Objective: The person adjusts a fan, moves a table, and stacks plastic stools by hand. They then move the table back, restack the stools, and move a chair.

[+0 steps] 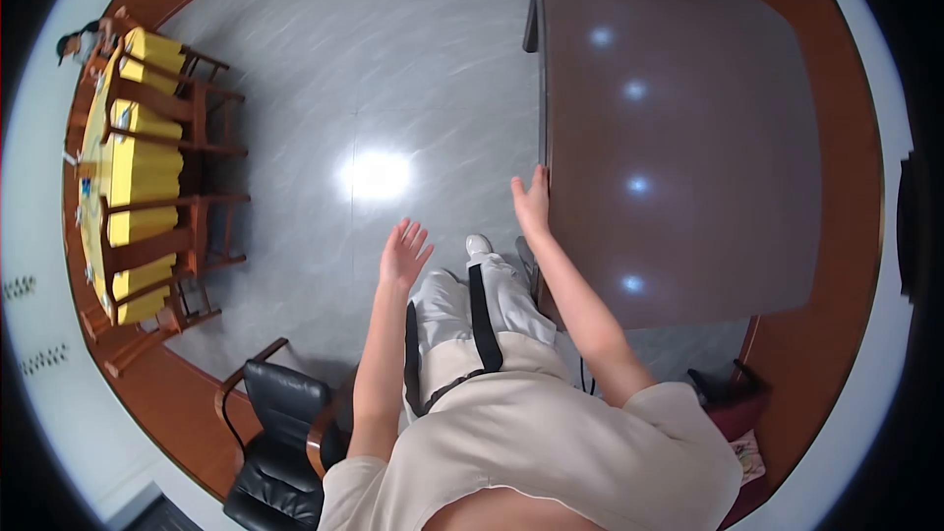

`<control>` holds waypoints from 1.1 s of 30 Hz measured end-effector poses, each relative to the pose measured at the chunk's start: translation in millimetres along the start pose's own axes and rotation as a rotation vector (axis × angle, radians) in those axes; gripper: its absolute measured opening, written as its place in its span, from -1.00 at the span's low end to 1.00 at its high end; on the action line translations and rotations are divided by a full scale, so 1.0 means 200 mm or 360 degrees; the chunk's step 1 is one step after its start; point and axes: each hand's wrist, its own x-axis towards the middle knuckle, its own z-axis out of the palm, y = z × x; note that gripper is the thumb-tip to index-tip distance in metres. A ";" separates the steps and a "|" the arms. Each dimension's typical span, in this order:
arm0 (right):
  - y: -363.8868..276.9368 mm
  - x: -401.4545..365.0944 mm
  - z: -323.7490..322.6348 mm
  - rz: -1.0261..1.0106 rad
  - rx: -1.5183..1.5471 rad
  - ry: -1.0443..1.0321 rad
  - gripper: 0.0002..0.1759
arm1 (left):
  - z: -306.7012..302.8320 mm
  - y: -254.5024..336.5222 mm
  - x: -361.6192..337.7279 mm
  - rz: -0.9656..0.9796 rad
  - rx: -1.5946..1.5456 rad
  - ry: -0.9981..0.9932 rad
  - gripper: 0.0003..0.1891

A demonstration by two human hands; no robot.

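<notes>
My left hand (404,254) is held out over the grey floor (295,69), its fingers stretched and slightly apart, with nothing in it. Right beside the near long edge of a big dark brown table (708,138) is my right hand (532,205). Its thumb and fingers are spread, no object shows between them, and the outer side of the hand overlaps the table's edge in this view. Below the hands are my grey trousers (447,305) with a black strap (480,305) hanging down, and one white shoe (478,244).
On the left, a table with a yellow cloth (146,177) has wooden chairs (157,246) around it; a person (84,44) sits at its far end. A black armchair (285,403) stands behind me on the left. A dark red chair (737,408) is behind on the right.
</notes>
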 end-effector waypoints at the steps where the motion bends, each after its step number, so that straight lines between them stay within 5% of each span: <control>1: 0.00 0.00 0.00 0.0017 0.0063 -0.0003 -0.34 | 0.09 0.01 0.09 -0.0026 0.0028 -0.0012 -0.59; 10: -0.05 0.05 0.06 0.0194 -0.0022 0.0156 -0.33 | 0.83 0.00 0.63 -0.0461 0.0555 -0.0463 -0.62; 18: -0.16 0.24 0.22 0.0587 -0.0431 0.0472 -0.29 | 1.20 -0.01 1.06 -0.0777 0.0873 -0.0816 -0.41; 21: -0.19 0.31 0.23 0.0749 -0.0562 0.0538 -0.29 | 1.34 0.08 1.10 -0.0835 0.1039 -0.0855 -0.49; 25: -0.24 0.37 0.25 0.0846 -0.0593 0.0712 -0.28 | 1.44 0.11 1.24 -0.0911 0.1353 -0.1084 -0.43; 33: -0.26 0.32 0.24 0.0949 -0.0749 0.0697 -0.31 | 1.45 0.03 1.25 -0.1132 0.1569 -0.1065 -0.32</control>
